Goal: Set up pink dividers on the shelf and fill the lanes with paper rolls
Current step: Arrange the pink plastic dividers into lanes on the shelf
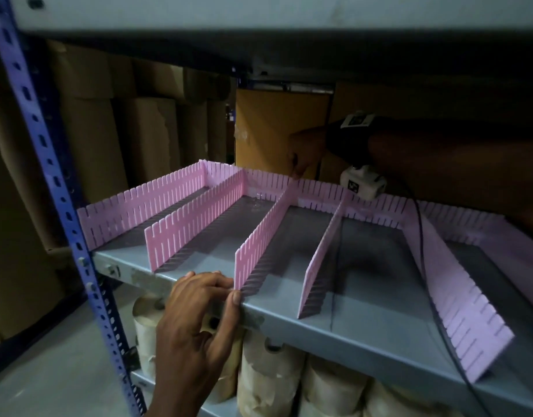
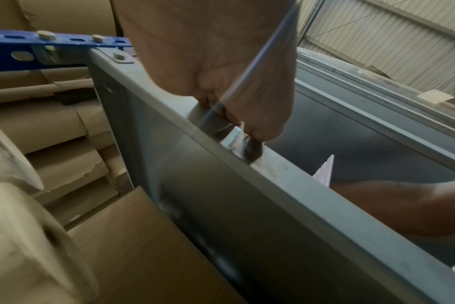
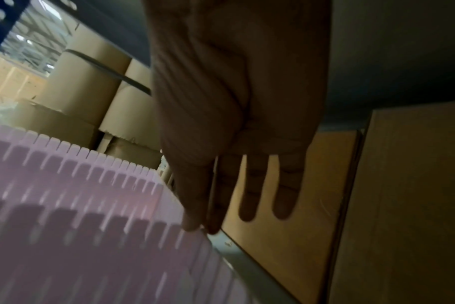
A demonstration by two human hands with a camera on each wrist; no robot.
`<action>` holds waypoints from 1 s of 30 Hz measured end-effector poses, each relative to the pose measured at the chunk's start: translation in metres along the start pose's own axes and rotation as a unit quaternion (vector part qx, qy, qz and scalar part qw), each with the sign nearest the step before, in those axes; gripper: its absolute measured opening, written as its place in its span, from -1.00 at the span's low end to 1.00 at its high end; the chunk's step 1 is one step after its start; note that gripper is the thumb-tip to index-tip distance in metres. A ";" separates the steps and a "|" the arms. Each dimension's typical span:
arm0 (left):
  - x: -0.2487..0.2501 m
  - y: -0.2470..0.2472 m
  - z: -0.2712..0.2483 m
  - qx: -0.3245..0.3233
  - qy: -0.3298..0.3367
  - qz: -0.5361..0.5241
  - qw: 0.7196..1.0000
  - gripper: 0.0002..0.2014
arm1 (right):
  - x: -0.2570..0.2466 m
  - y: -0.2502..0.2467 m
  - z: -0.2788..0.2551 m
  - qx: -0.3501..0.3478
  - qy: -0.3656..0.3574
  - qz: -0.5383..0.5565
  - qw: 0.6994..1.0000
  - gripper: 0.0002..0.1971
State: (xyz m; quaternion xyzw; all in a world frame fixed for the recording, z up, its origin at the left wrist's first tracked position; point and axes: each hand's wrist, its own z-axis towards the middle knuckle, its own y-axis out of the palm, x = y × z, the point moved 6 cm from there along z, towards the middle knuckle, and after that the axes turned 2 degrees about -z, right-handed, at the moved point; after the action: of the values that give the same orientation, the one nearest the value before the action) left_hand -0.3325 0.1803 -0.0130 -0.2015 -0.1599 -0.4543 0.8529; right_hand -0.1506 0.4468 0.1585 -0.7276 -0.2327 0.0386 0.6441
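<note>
Both my arms are bare, no sleeves. R wrist carries a dark strap (image 1: pixel 334 136) w/ a white tag (image 1: pixel 356 119) printed in a black square-code pattern on top, and a white cam pod (image 1: pixel 363 182) w/ same marking underneath. Thin black cable (image 1: pixel 421 236) trails from it.

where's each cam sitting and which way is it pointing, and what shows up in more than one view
Head: worn on the head, looking forward and down onto the grey shelf with its pink dividers; shows the left hand at the third divider's front end and the right hand at its back end.
Left wrist: under the left hand, looking along the shelf's front lip; paper rolls sit below.
Right wrist: along the right hand, fingers extended, toward cardboard boxes.
Shared: all three show pink dividers.
</note>
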 end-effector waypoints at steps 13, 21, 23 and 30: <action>-0.004 -0.003 -0.002 0.021 -0.012 -0.029 0.999 -0.82 | 0.015 -0.046 -0.062 0.094 0.050 0.054 0.993 -0.79; 0.028 -0.012 -0.016 0.152 -0.011 -0.039 0.987 -0.89 | 0.036 -0.048 -0.110 0.092 0.113 0.054 0.988 -0.67; 0.053 -0.006 -0.021 0.162 0.029 -0.047 0.985 -0.92 | 0.045 -0.041 -0.119 0.080 0.131 0.040 0.987 -0.58; 0.077 0.038 -0.023 0.067 -0.023 -0.024 0.997 -0.73 | 0.070 0.007 -0.122 0.042 0.153 0.015 0.987 -0.57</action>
State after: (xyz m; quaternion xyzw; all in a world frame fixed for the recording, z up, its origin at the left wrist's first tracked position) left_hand -0.2569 0.1335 -0.0057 -0.1505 -0.2148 -0.4583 0.8492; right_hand -0.0432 0.3611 0.1894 -0.7008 -0.1188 -0.0541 0.7013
